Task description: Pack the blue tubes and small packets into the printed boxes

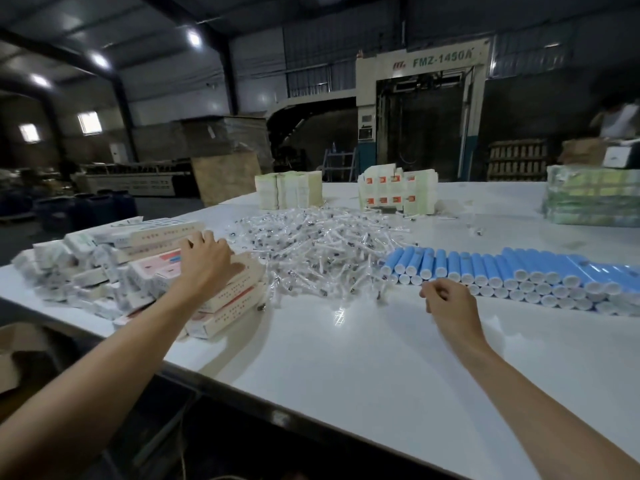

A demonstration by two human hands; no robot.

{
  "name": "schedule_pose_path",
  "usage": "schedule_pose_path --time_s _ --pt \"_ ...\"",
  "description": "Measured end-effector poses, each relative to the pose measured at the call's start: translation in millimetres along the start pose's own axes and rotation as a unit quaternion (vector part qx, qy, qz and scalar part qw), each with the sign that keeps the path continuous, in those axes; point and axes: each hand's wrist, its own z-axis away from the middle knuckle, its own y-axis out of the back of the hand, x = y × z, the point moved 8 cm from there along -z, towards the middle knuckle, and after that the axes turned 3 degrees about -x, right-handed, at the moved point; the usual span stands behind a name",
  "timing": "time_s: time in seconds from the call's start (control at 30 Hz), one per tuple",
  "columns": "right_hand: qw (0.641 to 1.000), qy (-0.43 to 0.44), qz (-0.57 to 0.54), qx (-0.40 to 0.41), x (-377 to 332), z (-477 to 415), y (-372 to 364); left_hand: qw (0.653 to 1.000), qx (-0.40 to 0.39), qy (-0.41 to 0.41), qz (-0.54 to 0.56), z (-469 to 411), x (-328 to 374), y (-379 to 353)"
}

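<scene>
- Blue tubes [485, 263] lie stacked in a long row on the white table [346, 368], with white caps facing the person and long axes running away from them.
- Right hand [450, 303] hovers just before the row's left end, fingers curled; I cannot tell whether it pinches anything.
- Left hand [204, 263] rests on the printed boxes [221, 299], fingers stretched forward.
- Small packets [322, 251] are heaped between the boxes and the tubes.

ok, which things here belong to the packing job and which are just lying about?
Job: blue tubes, small packets, printed boxes under the left hand.
Lying about: wrapped green stack, blue drums on the floor, FMZ machine behind.
</scene>
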Motion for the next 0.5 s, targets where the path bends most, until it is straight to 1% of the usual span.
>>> schedule_pose_path --time_s 0.07,0.1,0.13,0.2,0.27,0.3,0.37,0.43,0.5 --pt "1.0 -0.001 0.0 0.0 -1.5 1.5 1.1 0.999 0.033 -0.024 0.025 0.1 8.3 11.0" --pt "1.0 -0.001 0.0 0.0 -2.9 2.1 1.5 0.996 0.05 -0.041 0.054 -0.5 14.5 17.1" --pt "1.0 0.0 0.001 -0.001 -4.2 3.1 1.8 0.991 0.06 -0.06 0.107 -0.6 21.7 24.3" --pt "1.0 0.0 0.003 -0.004 -6.3 4.7 1.5 0.963 0.054 -0.099 0.245 0.9 39.9 41.9" --pt "1.0 0.003 0.007 -0.003 -8.8 5.7 1.8 0.923 0.024 -0.148 0.355 6.4 64.8 58.1" --pt "1.0 0.005 0.009 -0.003 -10.0 6.2 2.1 0.895 -0.006 -0.172 0.413 11.5 79.6 61.5" --pt "1.0 0.008 0.011 -0.005 -11.7 6.9 2.7 0.813 -0.093 -0.189 0.543 24.2 110.7 56.2" --pt "1.0 0.008 0.01 -0.006 -11.9 7.8 3.0 0.722 -0.174 -0.175 0.647 35.7 142.3 46.2" --pt "1.0 0.006 0.009 -0.006 -11.7 8.5 3.1 0.627 -0.223 -0.134 0.734 40.3 173.6 36.2"
